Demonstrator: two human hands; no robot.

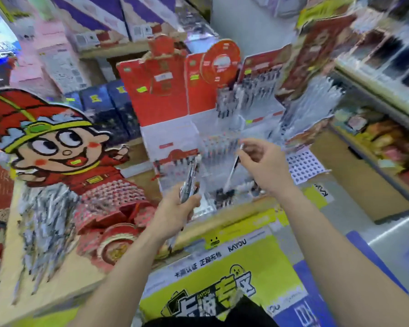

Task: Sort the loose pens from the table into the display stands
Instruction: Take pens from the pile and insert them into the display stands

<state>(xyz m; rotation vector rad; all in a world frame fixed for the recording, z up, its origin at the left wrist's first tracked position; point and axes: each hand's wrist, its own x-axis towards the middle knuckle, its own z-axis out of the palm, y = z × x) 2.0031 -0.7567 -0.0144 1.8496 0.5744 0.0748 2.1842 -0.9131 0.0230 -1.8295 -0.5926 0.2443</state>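
the table carried several cardboard stands. at the left stood a big cartoon-figure stand with many pens below it, and in the middle a red and white tiered display stand, its rows partly filled. the left hand was closed around a bundle of pens, held upright just in front of this stand. the right hand pinched a single pen between thumb and fingers, tip down, over the lower rows. the rows looked crowded, so i think the tip could miss its hole and push neighbour pens over, and the bundle could slip from the grip.
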